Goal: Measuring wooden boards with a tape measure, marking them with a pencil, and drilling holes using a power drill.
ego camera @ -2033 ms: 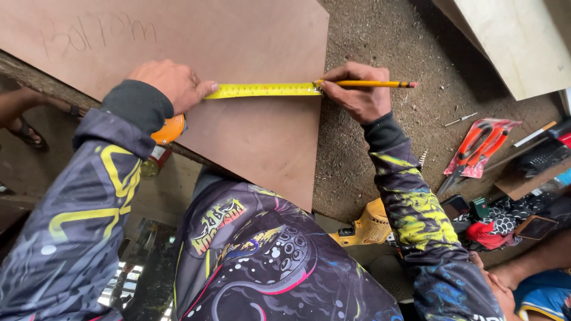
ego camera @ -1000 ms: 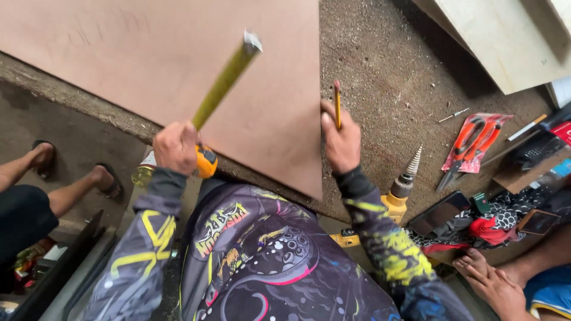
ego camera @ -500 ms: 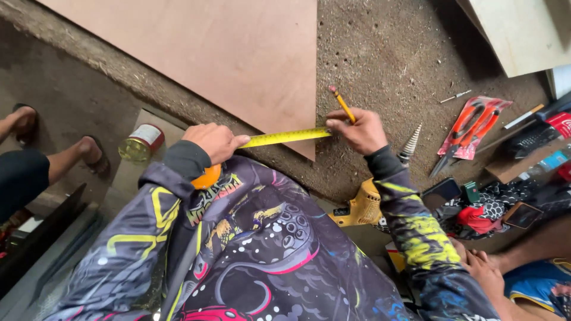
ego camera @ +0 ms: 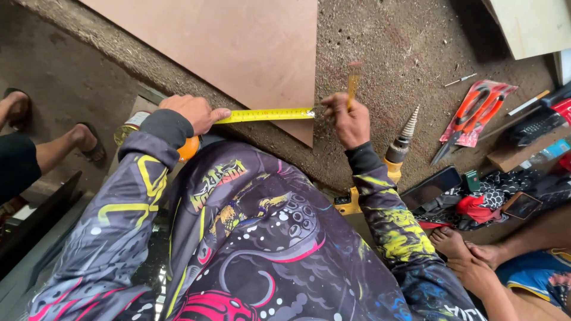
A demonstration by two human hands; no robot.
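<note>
Yellow steel tape measure blade [ego camera: 264, 115], slanted a moment ago, now lies level across the brown plywood sheet's [ego camera: 238, 47] near corner, pinned by the left hand [ego camera: 191, 113], hook beside the right hand [ego camera: 351, 122] gripping a pencil [ego camera: 353, 83]

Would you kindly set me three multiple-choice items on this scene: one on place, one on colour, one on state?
1. Where does the tape measure lie?
A. across the plywood sheet
B. on the bare ground
C. over the drill

2. What colour is the tape's blade?
A. white
B. yellow
C. blue

3. What does the right hand hold?
A. nothing
B. scissors
C. a pencil

Answers: 1 A, the blade spans the sheet's near corner, pinned by the left hand; 2 B, the blade shows yellow; 3 C, the pencil stands up from the fist.
</note>
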